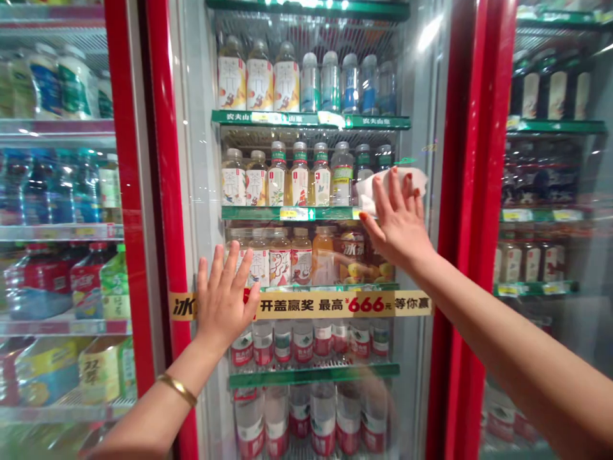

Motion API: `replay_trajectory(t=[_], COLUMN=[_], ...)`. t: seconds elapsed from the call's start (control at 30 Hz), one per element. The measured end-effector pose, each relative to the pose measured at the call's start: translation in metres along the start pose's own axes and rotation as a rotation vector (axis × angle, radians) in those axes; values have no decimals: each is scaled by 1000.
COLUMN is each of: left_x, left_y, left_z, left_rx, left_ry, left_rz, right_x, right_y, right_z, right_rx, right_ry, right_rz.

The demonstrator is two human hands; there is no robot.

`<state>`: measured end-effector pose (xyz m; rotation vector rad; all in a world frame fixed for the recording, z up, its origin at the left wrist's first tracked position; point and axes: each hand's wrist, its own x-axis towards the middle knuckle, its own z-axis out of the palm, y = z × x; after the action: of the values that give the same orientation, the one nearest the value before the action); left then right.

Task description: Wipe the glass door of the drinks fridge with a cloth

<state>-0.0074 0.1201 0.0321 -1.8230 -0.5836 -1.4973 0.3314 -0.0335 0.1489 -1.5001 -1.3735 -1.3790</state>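
My right hand [400, 223] presses a white cloth [420, 181], possibly a paper wipe, against the glass door [194, 160] of a drinks cooler. Its fingers are spread over the cloth, hiding part of it, at the height of the second visible shelf. Lower and to the left, my left hand [225, 303] lies flat on or close to the glass with fingers apart and nothing in it. It covers part of a gold promotional strip [335, 305] that runs across the door. A gold bangle [177, 390] circles the left wrist.
Behind the glass, several shelves hold bottles, among them tea bottles [286, 76] and red-labelled water bottles [323, 428]. Red frame posts [167, 128] flank the door. More bottle shelves stand to the left [57, 233] and in a cooler to the right [536, 287].
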Motion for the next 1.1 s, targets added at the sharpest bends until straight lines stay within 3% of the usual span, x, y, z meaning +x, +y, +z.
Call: replay_trajectory(t=[0.07, 0.2, 0.23, 0.3, 0.4, 0.47, 0.53, 0.63, 0.67, 0.73, 0.87, 0.93, 1.0, 1.1], left_x=[0, 1, 1, 2, 2, 2, 0, -2, -3, -5, -6, -8, -10, -14], left_y=[0, 1, 1, 2, 3, 4, 5, 4, 3, 1, -2, -2, -3, -4], left_z=[0, 1, 1, 0, -1, -1, 0, 2, 3, 5, 7, 8, 9, 11], left_rx=[-2, 2, 6, 14, 27, 36, 39, 25, 15, -3, -22, -35, -44, -31], left_ry=[2, 3, 2, 0, 5, 16, 33, 61, 66, 73, 69, 71, 99, 161], left_rz=[-10, -5, -2, 1, 4, 9, -1, -49, -62, -74, -81, -86, -82, -44], right_x=[-9, -86, -93, -78, -11, 15, 7, -32, -38, -22, 63, 78, 64, 32], right_y=[-10, -48, -53, -52, -47, -54, -72, -98, -103, -107, -110, -119, -134, -153], right_z=[0, 7, 8, 7, 7, 11, 19, 33, 35, 33, 14, 9, 12, 22], right_rx=[18, 126, 131, 109, 91, 109, 140, 188, 187, 151, 100, 124, 148, 138], right_ry=[-6, -223, -255, -219, -25, 61, 50, -76, -111, -148, -96, -56, -101, -278], right_rz=[-41, -704, -799, -774, -397, -233, -360, -905, -1024, -1024, -502, -408, -592, -1037])
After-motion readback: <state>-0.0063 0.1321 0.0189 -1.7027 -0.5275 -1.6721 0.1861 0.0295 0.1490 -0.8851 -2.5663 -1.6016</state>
